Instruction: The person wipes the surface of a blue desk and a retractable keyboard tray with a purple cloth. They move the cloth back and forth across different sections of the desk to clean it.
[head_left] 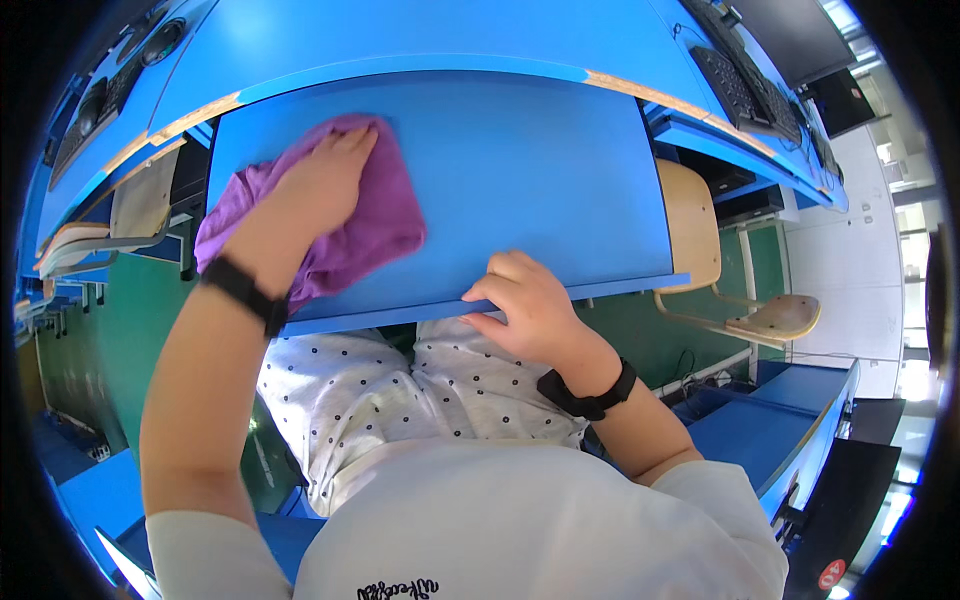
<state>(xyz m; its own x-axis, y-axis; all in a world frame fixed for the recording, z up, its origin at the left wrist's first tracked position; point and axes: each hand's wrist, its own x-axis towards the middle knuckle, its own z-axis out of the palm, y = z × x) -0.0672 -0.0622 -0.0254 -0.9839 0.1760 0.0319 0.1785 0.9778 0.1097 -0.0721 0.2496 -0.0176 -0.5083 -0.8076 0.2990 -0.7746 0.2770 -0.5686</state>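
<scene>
Currently the left hand [325, 185], fingers together and flat, presses a purple cloth [375, 225] on the blue pull-out shelf [520, 180] near its far left corner. The right hand [525, 305] curls over the near edge. Most of the shelf seems left to wipe.

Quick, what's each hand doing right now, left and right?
Left hand: pressed flat on the purple cloth on the blue panel.
Right hand: curled over the panel's near edge, gripping it.
</scene>
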